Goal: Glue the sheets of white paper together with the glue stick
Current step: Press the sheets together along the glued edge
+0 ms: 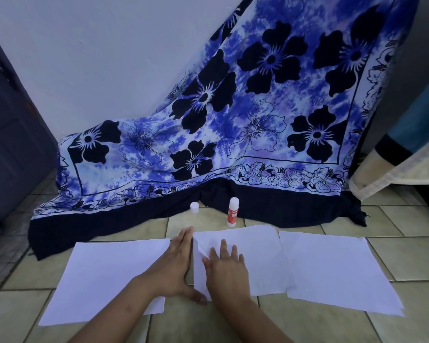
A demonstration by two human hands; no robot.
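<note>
Three white paper sheets lie on the tiled floor: a left sheet (102,278), a middle sheet (255,256) and a right sheet (332,271) that overlaps the middle one's right edge. My left hand (176,266) lies flat with straight fingers along the middle sheet's left edge, thumb at its bottom corner. My right hand (226,271) presses flat on the middle sheet, fingers spread, beside a small crease. The glue stick (233,212), red and white, stands upright beyond the sheets. Its white cap (194,207) stands apart to the left.
A blue flowered cloth (233,120) drapes down from the wall onto the floor just behind the glue stick. A dark door (13,134) is at the left. Some fabric-covered furniture (394,169) stands at the right.
</note>
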